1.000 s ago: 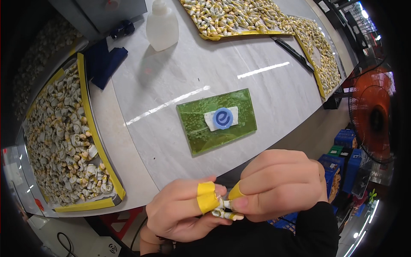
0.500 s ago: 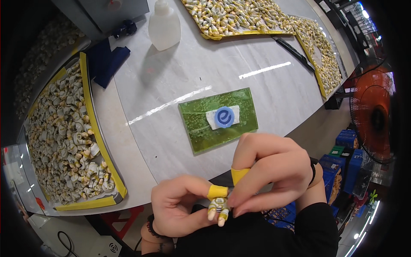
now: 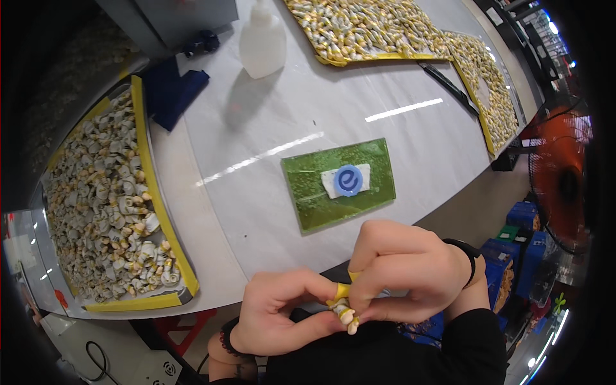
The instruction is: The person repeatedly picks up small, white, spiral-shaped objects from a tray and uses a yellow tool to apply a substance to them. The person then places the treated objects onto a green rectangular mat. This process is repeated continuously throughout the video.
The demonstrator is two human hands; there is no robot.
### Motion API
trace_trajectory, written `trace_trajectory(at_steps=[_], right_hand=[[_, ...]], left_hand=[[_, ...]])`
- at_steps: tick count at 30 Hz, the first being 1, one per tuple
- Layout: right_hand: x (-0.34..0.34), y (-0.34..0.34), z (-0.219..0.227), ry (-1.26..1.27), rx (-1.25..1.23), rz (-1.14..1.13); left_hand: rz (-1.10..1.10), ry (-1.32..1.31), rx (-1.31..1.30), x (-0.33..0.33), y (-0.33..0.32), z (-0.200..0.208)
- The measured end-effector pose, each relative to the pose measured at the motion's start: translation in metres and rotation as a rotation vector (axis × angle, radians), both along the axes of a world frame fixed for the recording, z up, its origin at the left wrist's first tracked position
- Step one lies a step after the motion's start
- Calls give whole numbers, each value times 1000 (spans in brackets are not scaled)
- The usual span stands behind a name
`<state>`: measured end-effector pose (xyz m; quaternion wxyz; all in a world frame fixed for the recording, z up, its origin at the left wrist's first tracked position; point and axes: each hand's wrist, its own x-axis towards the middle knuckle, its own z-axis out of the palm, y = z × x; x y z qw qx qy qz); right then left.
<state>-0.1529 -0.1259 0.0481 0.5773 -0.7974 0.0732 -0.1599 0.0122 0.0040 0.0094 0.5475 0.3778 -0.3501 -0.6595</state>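
A small painted figurine point(image 3: 344, 312), pale with yellow and grey parts, is pinched between the thumb and forefinger of my left hand point(image 3: 276, 311), low in front of my body. That forefinger wears a yellow finger cot. My right hand point(image 3: 410, 273) is closed, its thumb and fingertips pressed against the figurine's right side. A bit of yellow finger cot shows on it too, mostly hidden behind the fingers. Beyond my hands, a green slab point(image 3: 301, 212) lies on the table, bearing a white pad point(image 3: 329, 186) with a round blue piece point(image 3: 348, 180) on top.
A yellow-edged tray point(image 3: 157, 192) heaped with small figurines stands at the left. More trays point(image 3: 366, 32) of them are at the back and far right, with a black cutter point(image 3: 449, 88) beside them. A translucent bottle point(image 3: 263, 48) and dark blue cloth point(image 3: 176, 96) stand back left. An orange fan point(image 3: 561, 179) is at the right.
The figurine has turned and tilted, its lower end now pointing more to the right. My left hand has shifted right, and the right fingers now cover more of the figurine. The view has shifted slightly.
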Motion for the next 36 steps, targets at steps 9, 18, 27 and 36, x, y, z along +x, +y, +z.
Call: trace_trajectory(at_steps=[9, 18, 27, 36], right_hand=[[-36, -5, 3, -27, -67, -250], [-38, 4, 6, -18, -215, -264], [-72, -12, 35, 92, -451, -544], [-38, -168, 21, 234, -1001, -482]], left_hand=[[388, -1812, -52, 122, 45, 95], [245, -2127, -9, 283, -127, 71], [269, -2032, 96, 348, -128, 57], [323, -1231, -402, 90, 20, 99]])
